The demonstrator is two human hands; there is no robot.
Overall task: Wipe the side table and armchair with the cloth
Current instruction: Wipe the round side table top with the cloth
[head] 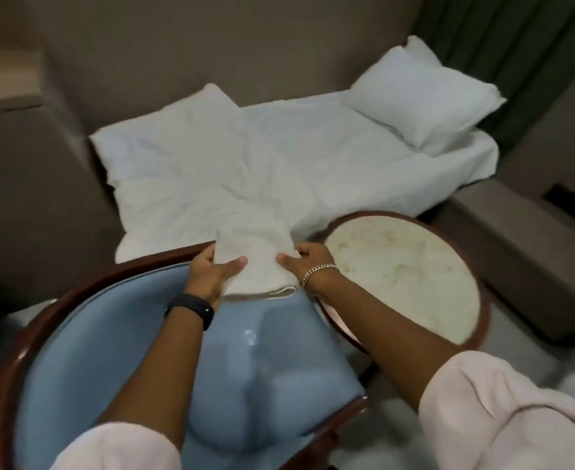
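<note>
In the lower half of the frame, a person in pale pink sleeves [503, 415] leans over a blue-upholstered armchair [269, 361] with a dark wooden frame, both arms stretched toward the centre. The left hand [211, 271], a black band at its wrist, and the right hand [308, 261], wearing a chain bracelet, each clamp one side of a folded white cloth [257, 266], thumbs on top, held at the chair's far edge at mid-frame. The cloth appears to be getting folded or readied, so the wiping itself seems not yet under way; the next move likely calls for pressing the pad flat onto a surface and sweeping it across. Just right of the hands stands the round side table [411, 266], its pale top looking mottled or stained, its rim close against the chair. Beyond, across the upper frame, lie rumpled white bedding [279, 157] and a pillow [425, 93], crowding the cloth's far edge.
</note>
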